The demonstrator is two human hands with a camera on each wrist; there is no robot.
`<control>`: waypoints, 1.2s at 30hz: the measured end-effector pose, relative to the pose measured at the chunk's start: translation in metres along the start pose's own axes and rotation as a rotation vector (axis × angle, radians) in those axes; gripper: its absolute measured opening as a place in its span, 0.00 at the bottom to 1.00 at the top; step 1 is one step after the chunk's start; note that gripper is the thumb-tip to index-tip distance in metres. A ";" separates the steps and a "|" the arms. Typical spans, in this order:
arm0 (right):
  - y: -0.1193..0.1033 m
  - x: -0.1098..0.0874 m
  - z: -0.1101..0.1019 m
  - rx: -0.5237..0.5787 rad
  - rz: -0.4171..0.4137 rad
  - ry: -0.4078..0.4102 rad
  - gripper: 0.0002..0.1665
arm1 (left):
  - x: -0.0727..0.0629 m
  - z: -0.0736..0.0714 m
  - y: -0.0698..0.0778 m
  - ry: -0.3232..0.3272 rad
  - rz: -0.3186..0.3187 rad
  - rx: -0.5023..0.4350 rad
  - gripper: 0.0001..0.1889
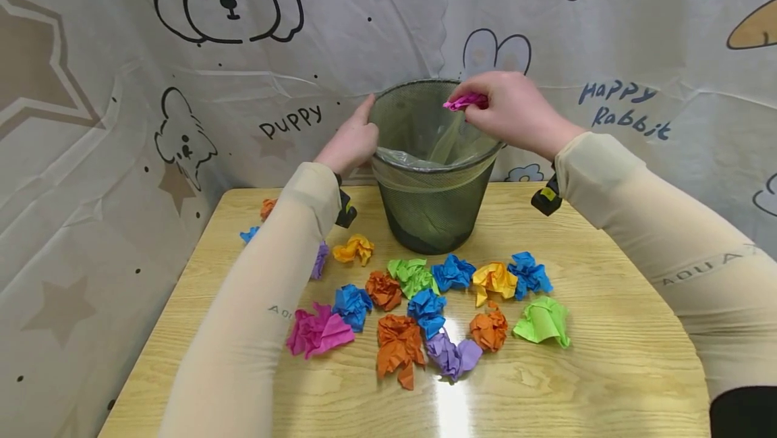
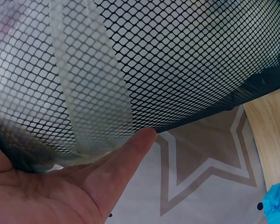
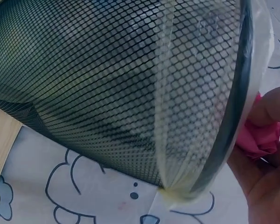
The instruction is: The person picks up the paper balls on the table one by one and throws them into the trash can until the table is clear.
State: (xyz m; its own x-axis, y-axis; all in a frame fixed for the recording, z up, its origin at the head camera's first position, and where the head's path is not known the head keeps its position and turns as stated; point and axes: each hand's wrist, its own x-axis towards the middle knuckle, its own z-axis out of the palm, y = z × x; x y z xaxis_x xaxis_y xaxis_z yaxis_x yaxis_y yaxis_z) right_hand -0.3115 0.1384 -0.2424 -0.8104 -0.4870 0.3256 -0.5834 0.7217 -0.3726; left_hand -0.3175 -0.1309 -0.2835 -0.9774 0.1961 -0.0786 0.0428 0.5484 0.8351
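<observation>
Steady mesh wastebasket (image 1: 427, 215) with straight-fingered left hand (image 1: 351, 142); release pink crumpled paper (image 1: 465, 102), pinched in right hand (image 1: 516, 111), well inside liner (image 1: 408, 158).

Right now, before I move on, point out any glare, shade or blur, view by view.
Head: a white streak of glare on the table, beside the purple paper; left wrist: the bin's mesh is crisp near the centre, softer toward the left edge; right wrist: dimmer overall, the right hand partly shaded, the pink paper lacking fine detail.
</observation>
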 end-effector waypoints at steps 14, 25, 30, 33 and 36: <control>-0.009 0.036 0.015 -0.036 -0.026 -0.377 0.15 | 0.002 0.001 0.000 0.019 0.003 0.021 0.34; -0.007 0.042 0.023 -0.010 0.000 -0.491 0.19 | 0.001 0.001 -0.001 0.019 0.020 0.036 0.34; -0.008 0.041 0.025 -0.016 0.022 -0.520 0.25 | 0.000 0.000 0.000 0.017 0.017 0.042 0.34; -0.008 0.041 0.024 -0.056 0.021 -0.517 0.32 | 0.000 0.000 0.000 0.018 0.012 0.046 0.34; -0.007 0.040 0.022 -0.085 0.017 -0.504 0.36 | 0.001 0.000 0.000 0.017 0.007 0.044 0.34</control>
State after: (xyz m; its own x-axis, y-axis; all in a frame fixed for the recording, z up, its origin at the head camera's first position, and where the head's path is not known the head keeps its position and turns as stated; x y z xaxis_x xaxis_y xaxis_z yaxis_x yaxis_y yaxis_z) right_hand -0.3405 0.1030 -0.2460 -0.7572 -0.6362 -0.1478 -0.5802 0.7592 -0.2949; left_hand -0.3182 -0.1307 -0.2842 -0.9805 0.1860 -0.0636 0.0578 0.5822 0.8110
